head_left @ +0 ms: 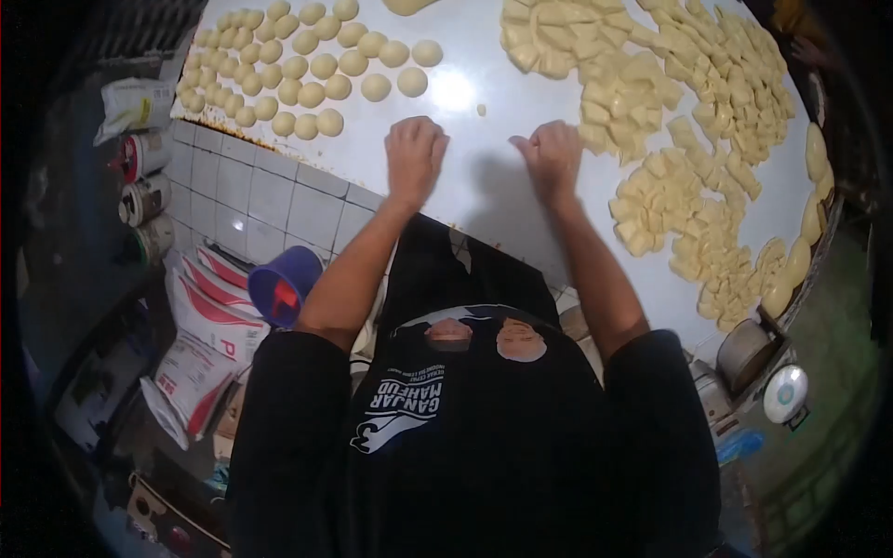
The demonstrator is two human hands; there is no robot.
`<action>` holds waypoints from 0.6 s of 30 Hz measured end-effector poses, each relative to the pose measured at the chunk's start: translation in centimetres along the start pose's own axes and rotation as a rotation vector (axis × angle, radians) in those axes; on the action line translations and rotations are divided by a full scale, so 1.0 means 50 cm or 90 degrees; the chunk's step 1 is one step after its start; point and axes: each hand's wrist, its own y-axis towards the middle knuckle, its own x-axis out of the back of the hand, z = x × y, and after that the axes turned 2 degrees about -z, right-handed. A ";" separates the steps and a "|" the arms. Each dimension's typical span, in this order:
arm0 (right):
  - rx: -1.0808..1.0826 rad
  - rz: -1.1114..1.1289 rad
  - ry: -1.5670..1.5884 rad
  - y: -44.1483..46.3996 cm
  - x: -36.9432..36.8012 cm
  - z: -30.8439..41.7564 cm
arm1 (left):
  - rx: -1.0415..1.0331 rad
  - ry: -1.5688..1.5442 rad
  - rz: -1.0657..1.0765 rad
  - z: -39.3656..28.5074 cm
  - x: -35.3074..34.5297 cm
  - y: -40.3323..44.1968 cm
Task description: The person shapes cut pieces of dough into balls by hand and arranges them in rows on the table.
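Observation:
Both of my hands are over the white tabletop (507,107). My left hand (416,160) is closed, its fingers curled under, near the table's front edge. To its upper left, many round balls of pale yellow dough (324,66) sit in rough rows. My right hand (554,160) is curled closed with the thumb sticking out toward the left. Nothing shows in either hand. A tiny dough scrap (481,110) lies between and beyond them. Just right of my right hand are heaps of flattened, folded dough pieces (631,102).
More cut dough pieces (656,197) cover the table's right side, with long dough rolls (789,265) along its right edge. Below on the left stand a purple bucket (284,279), red-and-white sacks (200,367) and several tubs (144,200). A pot (747,353) stands lower right.

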 end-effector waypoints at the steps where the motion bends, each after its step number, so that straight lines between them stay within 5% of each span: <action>1: -0.014 0.038 0.008 -0.025 -0.011 0.015 | 0.009 -0.020 0.016 -0.016 -0.004 -0.010; 4: 0.133 0.099 -0.017 -0.124 0.062 0.008 | -0.044 -0.150 0.081 0.010 0.026 -0.088; 6: -0.028 0.207 0.049 -0.098 0.122 0.008 | -0.051 -0.126 0.075 0.056 0.063 -0.095; 8: -0.337 0.275 0.082 0.029 0.140 0.075 | -0.080 -0.131 0.083 0.065 0.090 -0.098; 11: -0.269 0.107 0.283 0.204 0.068 0.231 | -0.106 -0.154 0.095 0.084 0.106 -0.063; 12: -0.233 0.063 0.218 0.209 0.001 0.237 | -0.012 -0.219 0.091 0.075 0.117 -0.054; 14: 0.110 -0.018 -0.040 0.203 -0.102 0.239 | 0.075 -0.287 0.094 0.080 0.154 -0.018; 18: -0.058 0.092 0.104 0.055 -0.032 0.278 | -0.019 -0.198 -0.094 0.163 0.189 0.064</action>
